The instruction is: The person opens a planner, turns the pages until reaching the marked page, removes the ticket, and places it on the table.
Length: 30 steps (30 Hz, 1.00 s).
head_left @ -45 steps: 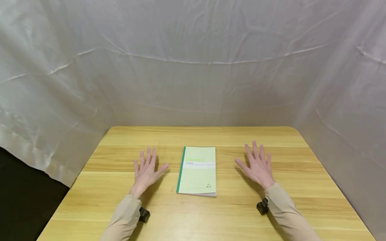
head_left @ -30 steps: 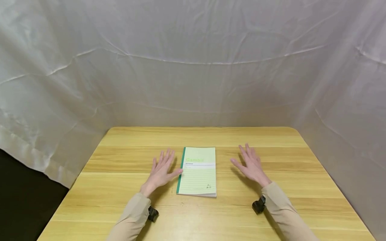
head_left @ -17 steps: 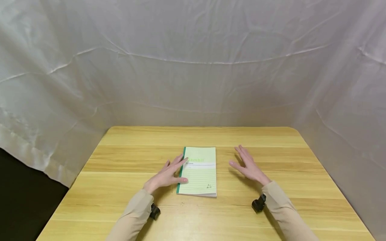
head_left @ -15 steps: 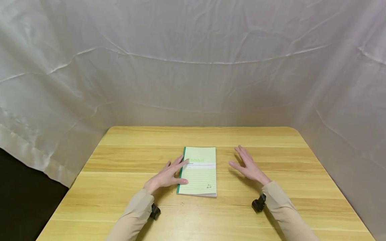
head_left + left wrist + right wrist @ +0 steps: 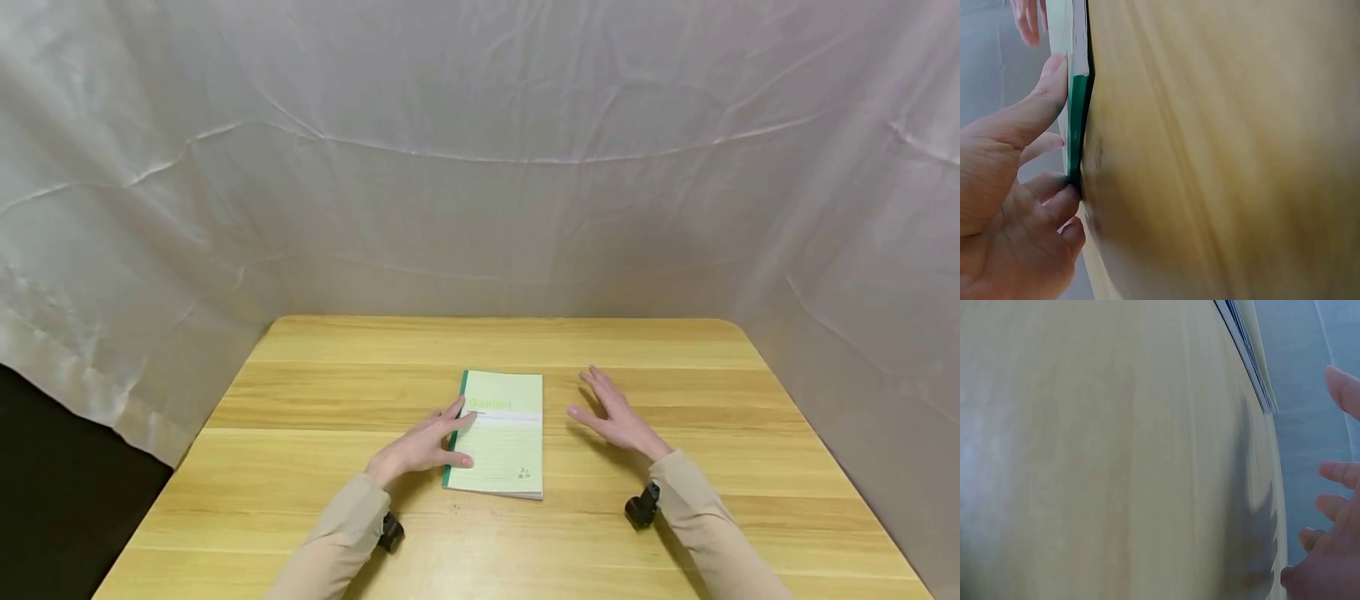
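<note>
A pale green notebook (image 5: 504, 442) with a teal spine lies on the wooden table, its cover printed with "Gambit". My left hand (image 5: 420, 446) grips it at the spine side. In the left wrist view, the thumb (image 5: 1050, 81) lies on the cover, while other fingers (image 5: 1063, 203) curl against the teal spine (image 5: 1077, 125). To the right of the notebook, my right hand (image 5: 621, 421) hovers over the table with its fingers spread, holding nothing. Its shadow falls on the tabletop in the right wrist view, where the notebook's page edges (image 5: 1250, 362) show at the top.
The light wooden table (image 5: 750, 533) has rounded far corners. Pale grey fabric (image 5: 480, 233) hangs behind it and along both sides. A dark area (image 5: 67, 492) shows beyond the table at the left. Small black cameras (image 5: 392, 532) sit at both wrists.
My left hand has moved right from the bare table onto the notebook's spine side. The notebook has shifted slightly right and nearer. My right hand has moved a little inward, still spread.
</note>
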Each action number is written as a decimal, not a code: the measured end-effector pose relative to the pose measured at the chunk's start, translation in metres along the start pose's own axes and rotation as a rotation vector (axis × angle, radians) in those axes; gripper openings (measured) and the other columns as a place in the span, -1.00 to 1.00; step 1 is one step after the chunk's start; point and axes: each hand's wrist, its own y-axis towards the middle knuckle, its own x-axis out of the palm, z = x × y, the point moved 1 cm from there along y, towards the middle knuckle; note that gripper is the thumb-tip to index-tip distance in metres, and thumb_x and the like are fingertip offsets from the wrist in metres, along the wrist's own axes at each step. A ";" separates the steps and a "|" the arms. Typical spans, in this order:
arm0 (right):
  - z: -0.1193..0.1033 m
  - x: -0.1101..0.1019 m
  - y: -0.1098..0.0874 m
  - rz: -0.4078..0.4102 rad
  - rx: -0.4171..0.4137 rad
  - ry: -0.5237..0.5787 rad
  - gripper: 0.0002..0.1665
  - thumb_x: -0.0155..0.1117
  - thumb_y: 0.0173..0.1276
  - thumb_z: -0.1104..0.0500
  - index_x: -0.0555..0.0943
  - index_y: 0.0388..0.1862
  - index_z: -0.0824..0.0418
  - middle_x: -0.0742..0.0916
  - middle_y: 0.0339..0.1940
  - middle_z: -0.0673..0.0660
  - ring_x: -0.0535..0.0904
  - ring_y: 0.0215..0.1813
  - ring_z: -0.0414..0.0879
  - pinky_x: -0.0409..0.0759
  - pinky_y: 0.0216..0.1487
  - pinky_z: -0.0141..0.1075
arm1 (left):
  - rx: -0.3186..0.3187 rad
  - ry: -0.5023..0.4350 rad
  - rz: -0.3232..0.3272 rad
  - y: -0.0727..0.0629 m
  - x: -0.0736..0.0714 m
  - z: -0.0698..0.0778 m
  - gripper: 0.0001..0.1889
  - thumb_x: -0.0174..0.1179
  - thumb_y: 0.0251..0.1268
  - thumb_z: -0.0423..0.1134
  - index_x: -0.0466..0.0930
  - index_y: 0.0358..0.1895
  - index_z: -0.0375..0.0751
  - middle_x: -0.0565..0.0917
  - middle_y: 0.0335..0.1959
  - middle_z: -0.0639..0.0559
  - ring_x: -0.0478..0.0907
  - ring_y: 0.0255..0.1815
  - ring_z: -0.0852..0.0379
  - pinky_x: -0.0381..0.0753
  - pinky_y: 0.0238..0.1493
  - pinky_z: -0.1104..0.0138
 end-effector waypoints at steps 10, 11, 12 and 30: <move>-0.002 0.002 0.001 -0.032 -0.016 -0.024 -0.08 0.17 0.48 -0.10 0.10 0.61 0.32 0.02 0.66 0.42 -0.18 0.65 0.46 -0.23 0.52 0.47 | -0.017 0.057 -0.027 -0.005 0.009 0.013 -0.16 0.27 0.33 0.05 0.15 0.58 -0.17 -0.14 0.67 -0.31 -0.08 0.60 -0.53 0.04 0.58 -0.27; -0.002 0.002 0.002 -0.036 -0.023 -0.030 -0.09 0.18 0.48 -0.10 0.11 0.60 0.33 0.03 0.66 0.43 -0.17 0.64 0.47 -0.22 0.52 0.47 | -0.014 0.070 -0.029 -0.005 0.010 0.014 -0.16 0.26 0.33 0.06 0.15 0.58 -0.17 -0.13 0.66 -0.31 -0.07 0.60 -0.51 0.05 0.58 -0.26; -0.002 0.002 0.002 -0.039 -0.030 -0.034 -0.09 0.18 0.48 -0.09 0.12 0.60 0.34 0.05 0.65 0.43 -0.15 0.64 0.47 -0.22 0.53 0.47 | -0.011 0.084 -0.031 -0.006 0.011 0.016 -0.16 0.25 0.33 0.07 0.15 0.58 -0.17 -0.13 0.67 -0.30 -0.06 0.61 -0.49 0.06 0.58 -0.25; -0.005 0.008 0.015 -0.086 -0.062 -0.086 -0.19 0.26 0.45 -0.04 0.30 0.50 0.38 0.35 0.54 0.44 0.03 0.59 0.49 -0.04 0.53 0.45 | -0.009 0.159 -0.082 -0.022 0.024 0.036 -0.14 0.24 0.24 0.16 0.19 0.57 -0.07 -0.05 0.67 -0.21 0.06 0.56 -0.51 0.38 0.44 -0.20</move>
